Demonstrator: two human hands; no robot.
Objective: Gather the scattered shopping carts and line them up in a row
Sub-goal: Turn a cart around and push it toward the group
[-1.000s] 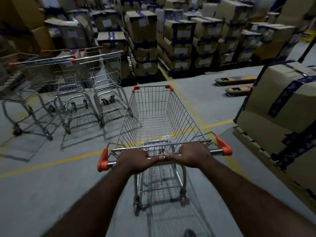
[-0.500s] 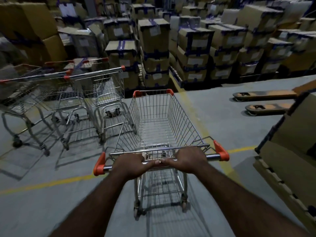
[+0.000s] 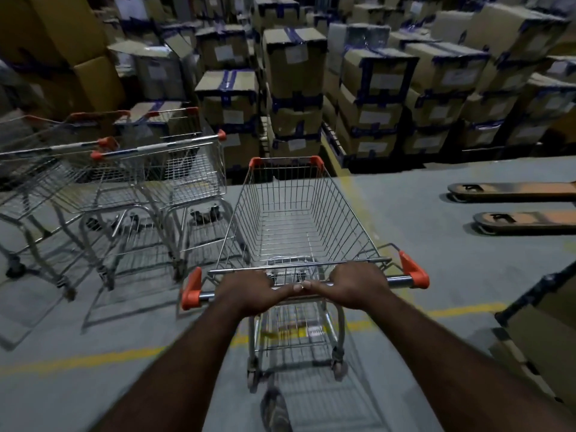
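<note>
Cart at the row's right end

Both hands, L [image 3: 249,291] & R [image 3: 358,285], grip the cart [image 3: 299,219] handle; row [image 3: 149,169] lies front-left, just beside, cart's long axis approx parallel w/ it.

No text can be read anywhere. The stacked boxes [image 3: 294,62] carry pale paper labels [image 3: 295,54], but whatever is printed on them is too small and blurred to make out. A small white tag [image 3: 314,332] low on the frame of the cart [image 3: 299,219] shows dark marks that cannot be read. The yellow line [image 3: 84,358] on the floor bears no lettering.
</note>
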